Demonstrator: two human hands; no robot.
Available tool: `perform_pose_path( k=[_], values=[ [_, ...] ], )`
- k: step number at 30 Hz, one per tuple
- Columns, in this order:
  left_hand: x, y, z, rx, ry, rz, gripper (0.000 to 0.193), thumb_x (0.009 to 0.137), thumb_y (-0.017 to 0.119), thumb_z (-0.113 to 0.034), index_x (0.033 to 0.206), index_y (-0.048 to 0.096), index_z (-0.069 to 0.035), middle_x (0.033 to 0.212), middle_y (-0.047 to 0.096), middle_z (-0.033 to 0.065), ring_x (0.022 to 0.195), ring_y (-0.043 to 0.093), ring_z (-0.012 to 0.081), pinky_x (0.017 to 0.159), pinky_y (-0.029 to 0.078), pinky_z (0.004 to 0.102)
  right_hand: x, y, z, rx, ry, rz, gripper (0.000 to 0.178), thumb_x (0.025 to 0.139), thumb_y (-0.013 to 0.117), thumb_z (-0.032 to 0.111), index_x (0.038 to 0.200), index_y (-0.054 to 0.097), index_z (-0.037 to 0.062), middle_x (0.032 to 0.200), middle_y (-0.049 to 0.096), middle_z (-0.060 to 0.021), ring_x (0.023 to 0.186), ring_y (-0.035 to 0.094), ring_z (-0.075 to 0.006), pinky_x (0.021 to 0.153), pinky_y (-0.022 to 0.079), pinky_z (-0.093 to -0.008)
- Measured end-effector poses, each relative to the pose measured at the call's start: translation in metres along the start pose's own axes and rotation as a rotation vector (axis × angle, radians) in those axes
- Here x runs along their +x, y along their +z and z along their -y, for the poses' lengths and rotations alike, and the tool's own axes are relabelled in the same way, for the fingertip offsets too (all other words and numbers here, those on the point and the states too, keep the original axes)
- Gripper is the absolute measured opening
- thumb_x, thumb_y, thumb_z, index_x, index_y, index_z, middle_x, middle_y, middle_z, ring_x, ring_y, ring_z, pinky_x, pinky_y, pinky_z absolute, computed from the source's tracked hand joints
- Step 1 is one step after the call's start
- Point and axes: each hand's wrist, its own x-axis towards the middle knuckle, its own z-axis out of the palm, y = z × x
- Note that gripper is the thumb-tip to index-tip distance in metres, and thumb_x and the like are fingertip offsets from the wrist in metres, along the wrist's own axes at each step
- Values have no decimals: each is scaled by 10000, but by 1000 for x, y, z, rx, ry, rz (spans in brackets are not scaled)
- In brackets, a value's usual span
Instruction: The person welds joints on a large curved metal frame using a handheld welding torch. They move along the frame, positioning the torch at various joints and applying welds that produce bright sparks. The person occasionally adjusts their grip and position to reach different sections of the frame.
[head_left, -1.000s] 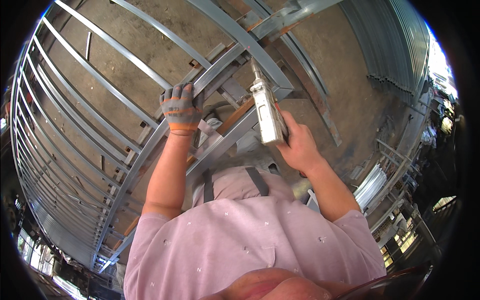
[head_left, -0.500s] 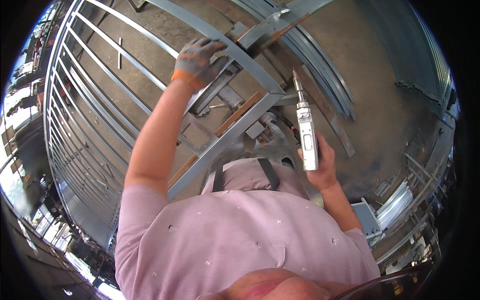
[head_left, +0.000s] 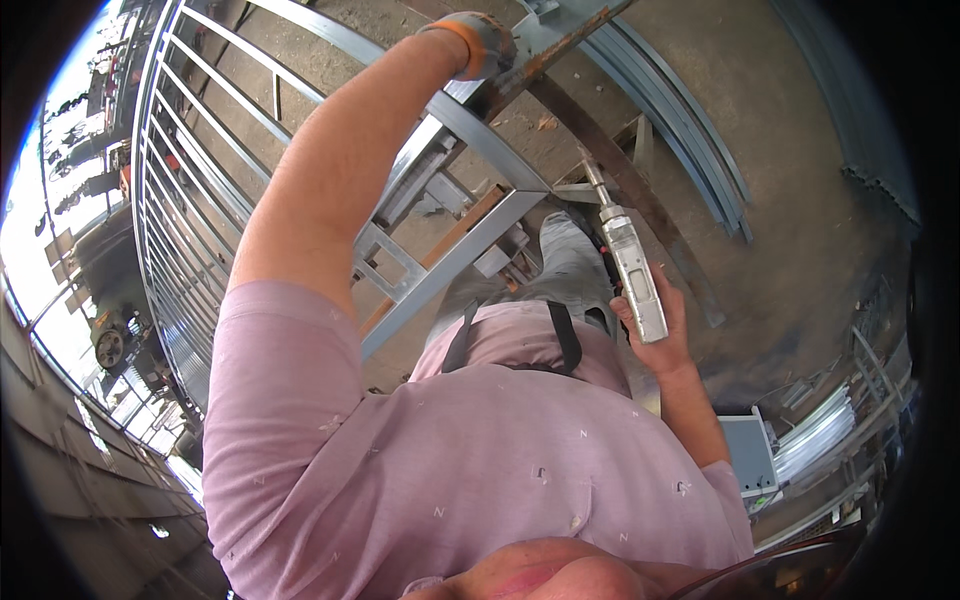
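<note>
My left hand (head_left: 487,45), in a grey and orange glove, reaches to the far side. It is over the end of a grey steel beam (head_left: 548,48) that lies across the metal frame (head_left: 470,250). Its fingers are mostly hidden, so whether it grips anything cannot be made out. My bare right hand (head_left: 672,318) is closed round a silver power drill (head_left: 634,275). The drill's long, slim bit points away from me, beyond the frame's near right corner, and touches nothing I can make out.
A barred metal gate panel (head_left: 215,150) spreads out on the left. Long grey steel profiles (head_left: 690,130) and a rusty flat bar (head_left: 665,225) lie right of the frame. A grey box (head_left: 748,455) stands at lower right, beside shiny metal strips (head_left: 818,435).
My left hand has moved farther away and to the right, from the frame's rail to the crossing beam. My right hand still holds the drill, now slightly more to the right.
</note>
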Motion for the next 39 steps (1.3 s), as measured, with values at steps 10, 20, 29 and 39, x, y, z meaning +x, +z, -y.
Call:
perform_pose_path(
  k=[10,20,29,39],
  values=[
    [5,0,10,171,302,31,345,868,858,-104,1210,897,-81,1251,872,124,1153,839,318,966,665,469,56,40,55,64,33,54,534,904,930,-13,1379,687,-40,1095,828,-89,958,748,-110,875,601,-301],
    [11,4,17,57,372,-24,310,983,753,-174,1247,882,-73,1303,857,144,1211,818,327,967,659,453,113,109,70,88,120,103,468,943,892,-34,1369,698,-39,1105,823,-95,998,762,-124,863,588,-295],
    [23,4,10,121,409,11,311,980,763,-216,1242,887,-102,1311,857,137,1193,825,317,966,661,441,149,128,86,-107,158,100,383,960,888,46,1301,722,-3,985,822,-116,875,785,-160,805,599,-328],
    [22,2,12,140,465,-7,328,936,811,-212,1237,897,-113,1282,866,131,1161,835,311,947,665,444,160,134,89,-269,191,101,366,962,905,107,1266,726,7,1025,841,-175,923,846,-247,798,623,-369]
  ],
)
